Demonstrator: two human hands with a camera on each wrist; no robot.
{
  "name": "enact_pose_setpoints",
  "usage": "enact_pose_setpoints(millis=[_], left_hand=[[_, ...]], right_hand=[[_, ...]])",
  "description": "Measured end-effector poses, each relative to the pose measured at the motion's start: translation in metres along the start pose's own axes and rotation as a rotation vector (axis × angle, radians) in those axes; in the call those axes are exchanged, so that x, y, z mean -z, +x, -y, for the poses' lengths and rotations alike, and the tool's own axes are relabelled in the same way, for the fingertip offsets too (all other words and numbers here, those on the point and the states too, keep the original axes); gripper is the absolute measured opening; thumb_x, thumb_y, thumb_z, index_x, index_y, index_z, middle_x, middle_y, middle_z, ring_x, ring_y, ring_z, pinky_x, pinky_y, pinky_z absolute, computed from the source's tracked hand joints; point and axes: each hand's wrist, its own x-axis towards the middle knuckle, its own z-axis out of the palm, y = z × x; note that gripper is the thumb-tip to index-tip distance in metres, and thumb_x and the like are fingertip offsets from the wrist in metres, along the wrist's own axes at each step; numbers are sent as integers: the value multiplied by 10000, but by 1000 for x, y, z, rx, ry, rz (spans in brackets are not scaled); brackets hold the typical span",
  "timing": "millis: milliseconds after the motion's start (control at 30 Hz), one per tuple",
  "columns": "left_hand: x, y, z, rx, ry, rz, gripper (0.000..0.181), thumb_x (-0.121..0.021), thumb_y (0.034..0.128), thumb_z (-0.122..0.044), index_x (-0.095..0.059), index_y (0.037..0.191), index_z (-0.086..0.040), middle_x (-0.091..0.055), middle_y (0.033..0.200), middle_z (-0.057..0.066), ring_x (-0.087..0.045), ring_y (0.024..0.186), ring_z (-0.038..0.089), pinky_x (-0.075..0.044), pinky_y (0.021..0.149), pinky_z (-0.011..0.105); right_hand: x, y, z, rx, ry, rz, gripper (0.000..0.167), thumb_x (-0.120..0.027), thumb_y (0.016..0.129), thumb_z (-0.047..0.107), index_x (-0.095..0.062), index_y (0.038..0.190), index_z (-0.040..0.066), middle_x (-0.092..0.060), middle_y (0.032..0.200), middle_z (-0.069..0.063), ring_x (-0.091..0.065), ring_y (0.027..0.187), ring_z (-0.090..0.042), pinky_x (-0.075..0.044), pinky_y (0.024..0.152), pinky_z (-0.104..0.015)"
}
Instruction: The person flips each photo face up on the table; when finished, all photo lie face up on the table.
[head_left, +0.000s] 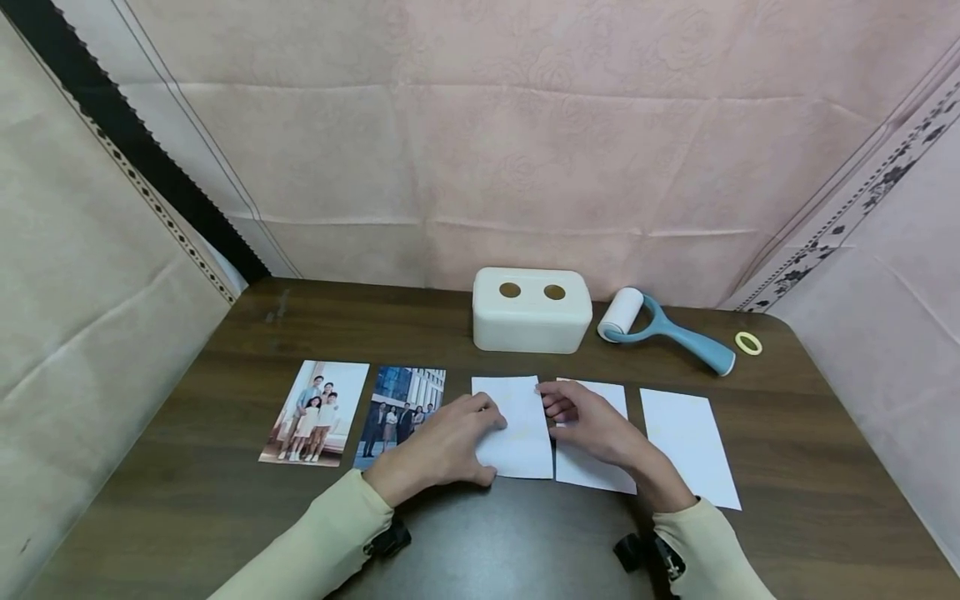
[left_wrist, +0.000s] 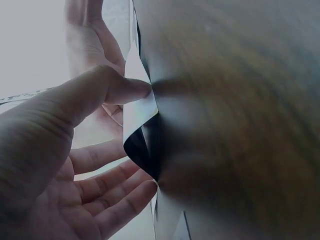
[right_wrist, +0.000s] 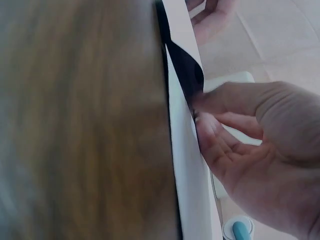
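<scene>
We see a white two-holed box (head_left: 531,325), its inside hidden from us. Just on the near side of the box we find a white paper sheet (head_left: 517,446), buckling off the surface (head_left: 517,542). We see the left hand (head_left: 453,442) touch it, thumb and fingers apart; the right hand (head_left: 602,427) has fingers clamped on its right edge.

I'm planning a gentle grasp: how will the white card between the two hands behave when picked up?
The white card will probably flex, since it bows in the left wrist view. Its edge looks thin, so it is likely light. A hard pinch might crease that bend.
</scene>
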Motion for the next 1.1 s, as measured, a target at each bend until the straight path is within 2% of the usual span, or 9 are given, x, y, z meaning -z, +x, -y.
enact_pose_setpoints(millis=[133, 267, 433, 600, 800, 933, 1100], left_hand=[[0, 0, 0, -5, 1, 5, 549, -931, 790, -349, -750, 1261, -131, -646, 1288, 42, -586, 1145, 235, -528, 1001, 407], [2, 0, 2, -2, -23, 29, 566, -936, 802, -372, -741, 1277, -135, -643, 1311, 50, -593, 1156, 231, -531, 1001, 412], [6, 0, 7, 8, -132, 67, 518, -934, 829, -356, -745, 1270, -159, -639, 1327, 41, -592, 1190, 224, -518, 1039, 431], [8, -2, 13, -11, -219, 85, 450, -904, 866, -318, -750, 1272, -198, -639, 1321, 16, -586, 1220, 222, -506, 1047, 451], [9, -3, 16, -21, -269, 74, 312, -877, 894, -267, -784, 1186, -214, -640, 1291, -2, -588, 1181, 211, -505, 1018, 453], [8, -4, 16, -29, -265, 56, 199, -846, 923, -229, -809, 1118, -207, -641, 1275, 0, -590, 1174, 214, -512, 1011, 455], [5, -1, 17, -9, -294, -1, 221, -793, 971, -189, -784, 1188, -147, -681, 1222, 9, -629, 1098, 191, -545, 962, 407]], right_hand=[[3, -1, -2, 11, 5, 24, 650, -830, 866, -78, -571, 1461, -22, -646, 1196, -67, -623, 1062, -222, -530, 1005, -460], [3, -1, -5, 38, 38, 6, 600, -813, 909, -31, -573, 1459, -23, -667, 1192, -79, -650, 1058, -228, -546, 975, -440], [4, -3, -7, 63, 81, -28, 520, -798, 951, 42, -584, 1419, -34, -689, 1183, -106, -676, 1049, -248, -559, 936, -430], [4, -4, -6, 42, 90, -49, 384, -792, 962, 63, -636, 1304, -15, -700, 1179, -108, -678, 1034, -248, -567, 912, -429], [2, -3, -3, 54, 80, -59, 310, -787, 964, 63, -681, 1251, 14, -719, 1147, -85, -691, 1022, -235, -576, 920, -443], [2, -4, 1, 92, 90, -46, 377, -796, 956, 63, -677, 1310, 21, -720, 1163, -72, -686, 1060, -248, -566, 962, -471], [-1, -4, 7, 118, 104, -25, 492, -809, 937, 40, -635, 1397, 32, -707, 1235, -73, -676, 1123, -266, -552, 995, -496]])
